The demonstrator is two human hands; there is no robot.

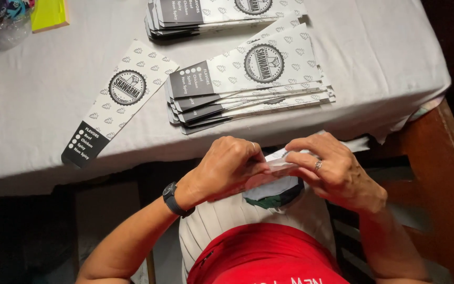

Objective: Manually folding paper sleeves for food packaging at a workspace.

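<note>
Both hands work close together just below the table edge, over the lap. Left hand [227, 168] and right hand [332, 171] each pinch the same flat paper sleeve [279, 164] between thumb and fingertips — fingers pressed together on it, not spread. The sleeve runs crosswise between the two grips, and most of it is hidden under the fingers.

Judgement on the step: it looks like folding or creasing the sleeve. To do it well, the two pinches should stay level with each other so the edges meet squarely, and the thumbs should run outward from the middle so the crease lies sharp and does not wrinkle. Light pressure would do — thin printed paper tears or buckles if pulled apart between the grips.

The sleeve itself: pale, with a small grey repeat pattern; only a narrow strip shows between the hands. Whether its dark end is toward the left or right grip I cannot tell.

Beyond the grip, up on the white tablecloth [53, 84]:
- a fanned stack of like sleeves [248, 84], directly ahead of the hands
- a single sleeve [119, 102] lying aslant, ahead and to the left
- a second stack [222, 13] farther off at the table's far side

A dark wristwatch [173, 199] sits on the left wrist; a ring [318, 165] on the right hand.
</note>
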